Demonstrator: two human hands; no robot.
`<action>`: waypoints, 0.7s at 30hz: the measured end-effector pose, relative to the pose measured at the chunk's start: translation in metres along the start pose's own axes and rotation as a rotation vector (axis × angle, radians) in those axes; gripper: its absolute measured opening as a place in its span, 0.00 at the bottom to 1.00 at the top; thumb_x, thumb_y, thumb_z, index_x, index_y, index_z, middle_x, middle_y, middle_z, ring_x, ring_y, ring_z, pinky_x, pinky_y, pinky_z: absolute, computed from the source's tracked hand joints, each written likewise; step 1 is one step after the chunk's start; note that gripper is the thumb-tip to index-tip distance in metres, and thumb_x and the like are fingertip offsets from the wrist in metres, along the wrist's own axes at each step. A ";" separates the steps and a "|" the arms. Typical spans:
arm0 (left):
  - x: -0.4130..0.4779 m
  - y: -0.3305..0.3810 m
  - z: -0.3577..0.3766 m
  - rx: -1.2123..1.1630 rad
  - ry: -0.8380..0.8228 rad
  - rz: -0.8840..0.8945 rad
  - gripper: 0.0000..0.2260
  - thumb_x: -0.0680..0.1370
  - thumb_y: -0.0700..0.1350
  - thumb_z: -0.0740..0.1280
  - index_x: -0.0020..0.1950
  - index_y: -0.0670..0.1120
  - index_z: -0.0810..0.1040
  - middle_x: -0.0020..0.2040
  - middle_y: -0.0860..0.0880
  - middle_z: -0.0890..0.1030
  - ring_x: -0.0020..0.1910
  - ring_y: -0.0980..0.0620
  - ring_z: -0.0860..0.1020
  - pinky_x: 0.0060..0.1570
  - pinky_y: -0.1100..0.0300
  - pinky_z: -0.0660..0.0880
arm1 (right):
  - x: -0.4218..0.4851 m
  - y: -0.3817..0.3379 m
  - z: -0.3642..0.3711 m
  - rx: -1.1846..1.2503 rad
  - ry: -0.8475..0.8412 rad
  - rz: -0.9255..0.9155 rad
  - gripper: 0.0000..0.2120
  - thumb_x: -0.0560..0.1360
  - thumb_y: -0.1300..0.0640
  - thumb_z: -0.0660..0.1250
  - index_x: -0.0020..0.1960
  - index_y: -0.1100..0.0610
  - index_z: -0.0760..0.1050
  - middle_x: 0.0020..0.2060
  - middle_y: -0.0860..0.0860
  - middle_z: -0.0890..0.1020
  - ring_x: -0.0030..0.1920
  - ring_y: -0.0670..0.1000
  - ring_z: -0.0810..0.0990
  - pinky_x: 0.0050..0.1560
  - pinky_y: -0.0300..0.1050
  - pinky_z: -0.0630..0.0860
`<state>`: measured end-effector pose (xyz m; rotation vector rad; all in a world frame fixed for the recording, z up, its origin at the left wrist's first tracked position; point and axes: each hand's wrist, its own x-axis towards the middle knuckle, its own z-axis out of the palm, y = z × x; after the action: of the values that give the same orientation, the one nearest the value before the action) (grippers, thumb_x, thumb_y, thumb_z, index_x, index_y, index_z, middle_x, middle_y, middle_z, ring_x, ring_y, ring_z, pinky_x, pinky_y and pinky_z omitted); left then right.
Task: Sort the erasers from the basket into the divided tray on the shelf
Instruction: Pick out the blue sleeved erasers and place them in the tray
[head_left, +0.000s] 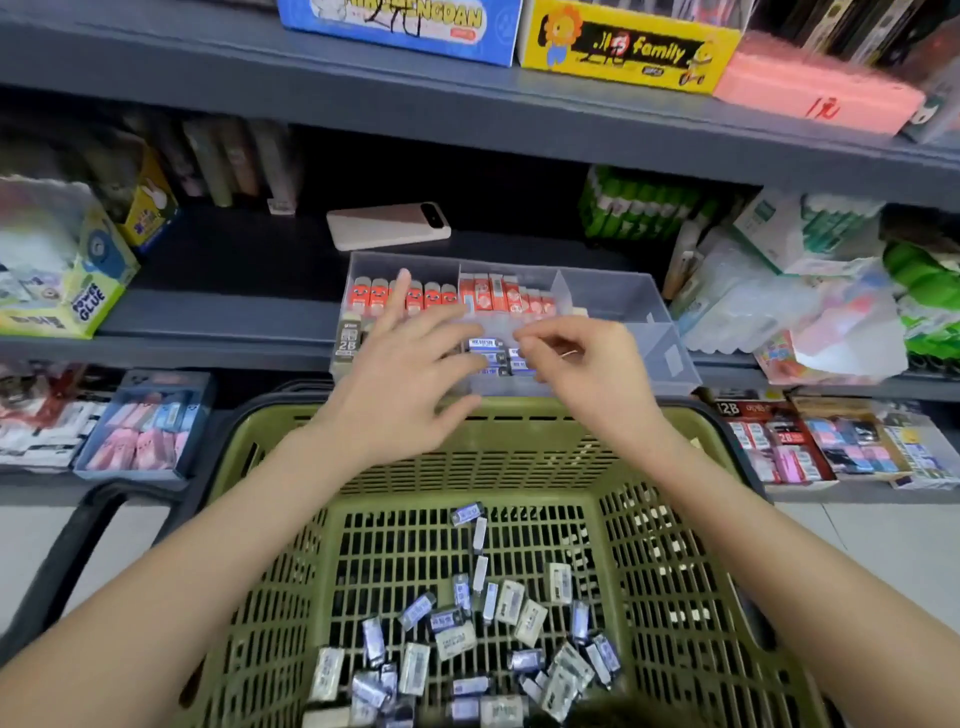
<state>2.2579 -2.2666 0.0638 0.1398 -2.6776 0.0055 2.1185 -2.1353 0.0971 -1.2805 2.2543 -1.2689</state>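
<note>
A clear divided tray (670, 358) stands at the front edge of the grey shelf. Its back compartments hold rows of red erasers (431, 297); a front compartment holds blue-wrapped erasers (485, 344). My left hand (410, 374) hovers over the tray's front left with fingers spread and straight, holding nothing. Over the blue erasers, my right hand (576, 358) has its fingers curled, the tips pinched together; whether they hold anything is hidden. Below, the green basket (519, 447) holds several loose blue and grey wrapped erasers (467, 634).
A pale phone (387, 226) lies on the shelf behind the tray. A glue box (78, 291) sits left, green glue sticks (639, 208) and plastic bags (779, 306) right. Lower-shelf trays of erasers (148, 426) flank the basket. The tray's right compartments (613, 299) hold nothing.
</note>
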 end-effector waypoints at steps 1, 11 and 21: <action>-0.009 0.000 -0.003 -0.026 0.067 0.000 0.12 0.73 0.51 0.69 0.50 0.45 0.84 0.57 0.46 0.81 0.62 0.43 0.75 0.70 0.33 0.53 | -0.018 0.000 0.000 0.105 -0.014 -0.005 0.09 0.75 0.60 0.67 0.46 0.47 0.81 0.38 0.39 0.82 0.40 0.41 0.80 0.44 0.39 0.77; -0.109 0.021 -0.021 -0.158 0.065 -0.257 0.10 0.74 0.45 0.65 0.45 0.43 0.85 0.49 0.45 0.83 0.50 0.42 0.79 0.61 0.42 0.70 | -0.137 0.107 0.084 -0.586 -0.879 -0.016 0.29 0.71 0.48 0.71 0.70 0.49 0.67 0.67 0.50 0.71 0.67 0.50 0.67 0.71 0.48 0.61; -0.124 0.026 -0.017 -0.613 -0.056 -0.774 0.06 0.76 0.42 0.68 0.50 0.50 0.82 0.51 0.58 0.79 0.55 0.57 0.75 0.62 0.59 0.66 | -0.148 0.131 0.143 -0.741 -0.847 0.005 0.29 0.73 0.39 0.65 0.69 0.50 0.66 0.63 0.54 0.68 0.65 0.57 0.64 0.58 0.51 0.72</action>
<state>2.3734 -2.2279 0.0241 0.9515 -2.3713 -1.0400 2.2123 -2.0680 -0.1180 -1.5943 2.0489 0.2174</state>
